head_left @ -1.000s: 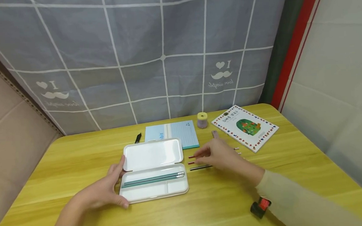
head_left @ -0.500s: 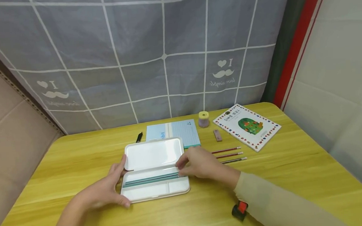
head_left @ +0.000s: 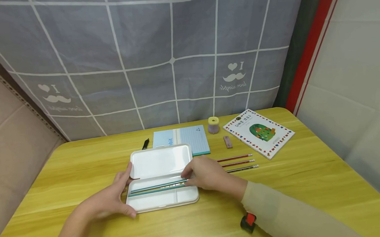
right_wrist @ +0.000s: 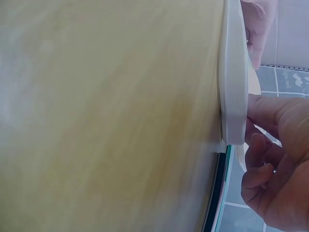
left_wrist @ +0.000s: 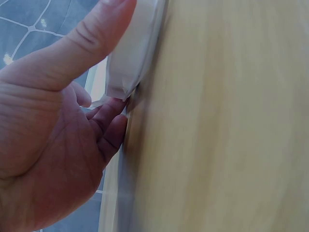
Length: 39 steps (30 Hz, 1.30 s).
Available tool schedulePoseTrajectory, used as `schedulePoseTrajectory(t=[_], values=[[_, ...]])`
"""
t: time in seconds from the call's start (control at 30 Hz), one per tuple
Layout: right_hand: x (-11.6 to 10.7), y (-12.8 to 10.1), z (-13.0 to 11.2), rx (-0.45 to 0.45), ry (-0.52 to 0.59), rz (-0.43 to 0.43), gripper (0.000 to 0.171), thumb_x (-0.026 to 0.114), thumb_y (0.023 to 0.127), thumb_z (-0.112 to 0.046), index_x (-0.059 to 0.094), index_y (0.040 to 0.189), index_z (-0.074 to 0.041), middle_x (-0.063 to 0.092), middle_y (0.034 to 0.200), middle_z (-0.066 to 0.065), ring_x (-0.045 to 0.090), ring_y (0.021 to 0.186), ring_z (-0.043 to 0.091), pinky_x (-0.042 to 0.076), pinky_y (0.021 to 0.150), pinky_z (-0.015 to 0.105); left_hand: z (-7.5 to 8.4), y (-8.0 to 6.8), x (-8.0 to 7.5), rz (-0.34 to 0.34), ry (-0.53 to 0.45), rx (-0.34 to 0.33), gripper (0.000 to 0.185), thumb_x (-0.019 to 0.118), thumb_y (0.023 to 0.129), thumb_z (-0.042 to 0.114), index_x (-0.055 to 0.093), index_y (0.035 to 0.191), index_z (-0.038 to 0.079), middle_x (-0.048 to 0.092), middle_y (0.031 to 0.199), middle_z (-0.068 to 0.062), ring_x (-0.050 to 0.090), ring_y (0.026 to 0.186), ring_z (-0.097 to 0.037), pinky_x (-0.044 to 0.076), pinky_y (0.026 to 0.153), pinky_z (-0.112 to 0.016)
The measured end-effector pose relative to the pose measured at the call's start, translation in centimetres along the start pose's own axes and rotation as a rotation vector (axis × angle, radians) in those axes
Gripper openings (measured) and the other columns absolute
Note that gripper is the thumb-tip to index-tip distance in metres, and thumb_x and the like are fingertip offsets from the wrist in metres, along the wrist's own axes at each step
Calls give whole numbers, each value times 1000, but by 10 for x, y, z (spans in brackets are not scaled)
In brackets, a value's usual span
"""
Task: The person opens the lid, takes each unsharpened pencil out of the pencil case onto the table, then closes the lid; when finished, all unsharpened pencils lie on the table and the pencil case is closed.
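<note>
A white pencil case lies unfolded on the table, its lid laid back. My left hand holds the case's left end, thumb at the front corner and fingers at the far side. In the left wrist view the case end sits between thumb and fingers. Slim teal pencils lie in the long compartment, gold marks showing between them. My right hand reaches over the case's right end and pinches the pencils there, hiding their eraser ends. In the right wrist view the case wall hides the fingertips.
Two red pencils and a dark pencil lie right of the case. Behind are a blue notebook, a black pen, a yellow-topped sharpener, an eraser and a picture book.
My right hand has come left from the loose pencils on the table to the case's right end. The teal pencils now lie slightly spread. My left hand has stayed on the case.
</note>
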State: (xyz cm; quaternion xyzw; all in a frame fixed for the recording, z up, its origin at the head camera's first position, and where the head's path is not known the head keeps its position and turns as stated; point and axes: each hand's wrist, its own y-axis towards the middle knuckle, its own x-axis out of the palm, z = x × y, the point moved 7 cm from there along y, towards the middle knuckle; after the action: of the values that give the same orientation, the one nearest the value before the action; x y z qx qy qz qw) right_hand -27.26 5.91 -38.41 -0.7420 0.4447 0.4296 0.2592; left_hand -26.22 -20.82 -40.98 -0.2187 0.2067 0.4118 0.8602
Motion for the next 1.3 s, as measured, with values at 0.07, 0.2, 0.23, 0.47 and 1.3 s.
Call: schedulePoseTrajectory(t=[0.07,0.2,0.23,0.47,1.3], values=[[-1,0,-1,-9,-9,1,14,87,86,-23,85,100,-20,77,92,-14,64,86,2,53,77,24,0,0,0,1,3,0,154,97,65,22,-21,163,8,31,146,-24,40,140,-45,26,100,-5],[0,-1,-5,-38,-42,12,12,86,87,-22,85,99,-20,77,92,-13,65,86,2,53,75,23,0,0,0,1,16,-3,154,97,65,24,-21,163,9,31,146,-23,40,140,-45,27,101,-7],[0,-1,-6,-47,-54,16,12,86,87,-22,85,99,-20,77,92,-13,65,87,2,53,75,24,0,0,0,0,16,-5,154,97,65,23,-21,163,9,31,146,-23,40,139,-44,27,102,-7],[3,-3,-8,-61,-121,41,13,85,89,-24,85,101,-22,78,96,-15,69,96,5,55,78,27,-1,-1,1,-3,19,3,153,97,66,23,-21,163,8,32,144,-23,43,138,-44,29,99,-6],[-11,-14,13,-35,182,116,6,82,90,-13,84,93,-19,74,87,-14,57,69,5,49,64,25,1,-2,1,0,36,26,153,97,68,25,-22,162,8,29,146,-25,39,139,-45,25,99,-4]])
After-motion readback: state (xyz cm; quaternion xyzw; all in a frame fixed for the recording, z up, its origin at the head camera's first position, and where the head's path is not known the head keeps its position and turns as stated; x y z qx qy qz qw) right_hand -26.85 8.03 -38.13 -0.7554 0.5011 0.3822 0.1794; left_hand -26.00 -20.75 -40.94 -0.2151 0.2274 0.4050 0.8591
